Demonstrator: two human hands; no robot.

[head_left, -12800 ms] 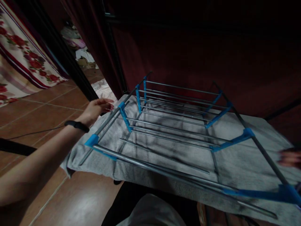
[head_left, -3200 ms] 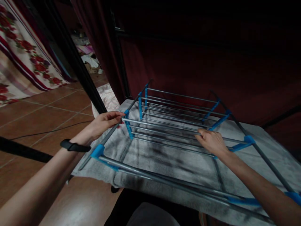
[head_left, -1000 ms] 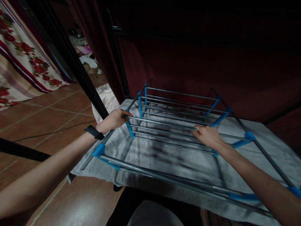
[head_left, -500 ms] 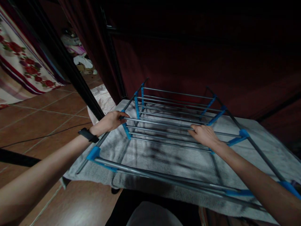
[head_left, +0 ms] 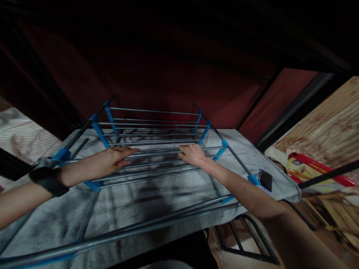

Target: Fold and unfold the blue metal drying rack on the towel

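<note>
A rack of grey metal tubes with blue plastic joints lies across a light grey cloth cover. My right hand has its fingers curled over one of the middle tubes, right of centre. Over the left part of that same row of tubes is my left hand, its fingers stretched out and thumb apart; whether it touches a tube I cannot tell. On the left wrist sits a black watch. Two long tubes run along the rack's near side.
A phone lies on the cover, right of the rack. A dark red panel stands behind. At the right are a red and yellow package, wooden slats and a black metal frame below.
The view has swung to the right, bringing the phone and package into sight. My left hand has left the tube's left end and moved inward, its fingers now straightened. My right hand stays on its tube.
</note>
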